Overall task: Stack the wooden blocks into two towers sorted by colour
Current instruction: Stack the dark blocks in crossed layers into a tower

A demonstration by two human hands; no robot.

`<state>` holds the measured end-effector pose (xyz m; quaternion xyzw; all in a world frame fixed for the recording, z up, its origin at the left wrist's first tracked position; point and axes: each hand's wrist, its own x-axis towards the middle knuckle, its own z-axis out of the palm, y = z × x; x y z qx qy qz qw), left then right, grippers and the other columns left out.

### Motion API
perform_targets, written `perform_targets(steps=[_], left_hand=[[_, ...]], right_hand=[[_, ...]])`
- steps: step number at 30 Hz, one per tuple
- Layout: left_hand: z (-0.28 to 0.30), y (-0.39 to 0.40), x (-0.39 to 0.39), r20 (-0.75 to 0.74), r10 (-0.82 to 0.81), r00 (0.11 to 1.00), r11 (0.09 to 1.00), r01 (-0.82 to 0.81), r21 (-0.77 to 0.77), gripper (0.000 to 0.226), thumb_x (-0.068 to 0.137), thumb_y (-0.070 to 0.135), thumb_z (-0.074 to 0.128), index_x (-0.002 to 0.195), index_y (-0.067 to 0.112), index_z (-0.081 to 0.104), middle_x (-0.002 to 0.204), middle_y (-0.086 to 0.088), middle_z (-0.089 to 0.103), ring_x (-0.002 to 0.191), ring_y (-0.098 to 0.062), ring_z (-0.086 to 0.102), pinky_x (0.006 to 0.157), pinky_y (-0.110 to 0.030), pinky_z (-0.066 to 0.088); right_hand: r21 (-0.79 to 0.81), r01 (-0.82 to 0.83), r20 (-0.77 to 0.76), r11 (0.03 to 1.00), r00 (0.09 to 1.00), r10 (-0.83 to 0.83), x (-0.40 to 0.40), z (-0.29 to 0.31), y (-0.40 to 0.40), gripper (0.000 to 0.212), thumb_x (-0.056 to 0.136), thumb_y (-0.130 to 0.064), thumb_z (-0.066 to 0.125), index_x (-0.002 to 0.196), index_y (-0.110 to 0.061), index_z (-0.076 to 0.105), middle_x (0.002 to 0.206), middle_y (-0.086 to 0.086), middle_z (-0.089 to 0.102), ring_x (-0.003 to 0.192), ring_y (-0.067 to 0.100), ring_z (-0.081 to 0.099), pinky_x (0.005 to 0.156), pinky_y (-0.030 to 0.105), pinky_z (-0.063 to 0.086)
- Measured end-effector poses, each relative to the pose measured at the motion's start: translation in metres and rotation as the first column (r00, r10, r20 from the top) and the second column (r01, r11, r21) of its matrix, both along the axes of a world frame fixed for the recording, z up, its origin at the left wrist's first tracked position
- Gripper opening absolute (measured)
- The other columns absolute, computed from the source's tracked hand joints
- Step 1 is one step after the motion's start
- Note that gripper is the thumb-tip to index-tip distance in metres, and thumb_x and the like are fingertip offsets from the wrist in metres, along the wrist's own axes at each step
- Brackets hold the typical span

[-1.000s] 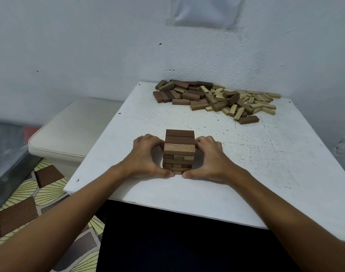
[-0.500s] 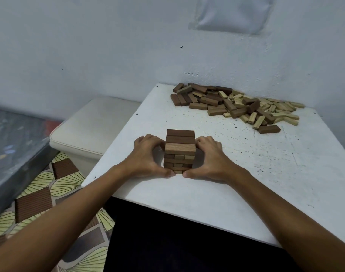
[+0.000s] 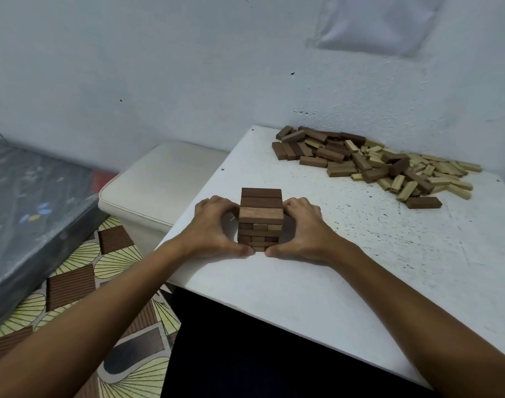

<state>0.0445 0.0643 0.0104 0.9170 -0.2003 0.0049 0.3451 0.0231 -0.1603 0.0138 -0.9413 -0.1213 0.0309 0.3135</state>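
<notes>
A short tower of dark brown wooden blocks (image 3: 261, 218) stands near the white table's (image 3: 346, 271) front-left edge. The left hand (image 3: 214, 229) and right hand (image 3: 304, 228) cup its sides, fingers curled round it, thumbs at its base. A loose heap of dark and pale wooden blocks (image 3: 371, 163) lies along the far edge.

cream cushioned stool (image 3: 162, 179) | patterned floor mat (image 3: 102, 271) | white wall (image 3: 159, 67)

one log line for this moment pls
stage: squaring dark tower | left hand: grips tower's left side | right hand: grips right side | loose block pile: far right of table | light tower: not started
</notes>
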Motion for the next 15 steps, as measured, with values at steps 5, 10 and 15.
perform_targets(steps=[5, 10, 15], left_hand=[[-0.004, 0.009, 0.005, -0.020, 0.036, 0.999, 0.999, -0.036, 0.003, 0.071, 0.037, 0.064, 0.072, 0.101, 0.032, 0.064, 0.101, 0.009, 0.056, 0.110, -0.015, 0.044, 0.094, -0.029, 0.035], [-0.001, 0.017, 0.004, -0.041, 0.077, 0.996, 0.997, -0.077, -0.020, 0.070, 0.036, 0.061, 0.072, 0.099, 0.032, 0.064, 0.100, 0.009, 0.054, 0.110, -0.015, 0.042, 0.089, -0.025, 0.033], [0.002, 0.027, 0.003, -0.055, 0.104, 0.993, 0.994, -0.106, -0.034, 0.064, 0.035, 0.059, 0.071, 0.096, 0.039, 0.061, 0.100, 0.013, 0.049, 0.110, -0.015, 0.039, 0.086, -0.024, 0.033]], right_hand=[[0.000, -0.019, 0.000, 1.000, 1.000, 0.019, 0.009, -0.002, 0.008, 0.083, 0.051, -0.060, 0.073, 0.125, -0.028, 0.052, 0.113, -0.013, 0.038, 0.111, 0.011, 0.029, 0.088, 0.030, 0.034], [0.005, -0.048, 0.010, 0.999, 0.999, 0.048, 0.020, -0.006, 0.018, 0.087, 0.046, -0.069, 0.069, 0.122, -0.030, 0.052, 0.113, -0.013, 0.040, 0.112, 0.012, 0.030, 0.087, 0.030, 0.033], [0.002, -0.082, 0.020, 0.997, 0.996, 0.082, 0.028, -0.006, 0.027, 0.084, 0.050, -0.065, 0.072, 0.124, -0.029, 0.053, 0.115, -0.014, 0.040, 0.112, 0.010, 0.029, 0.090, 0.029, 0.032]])
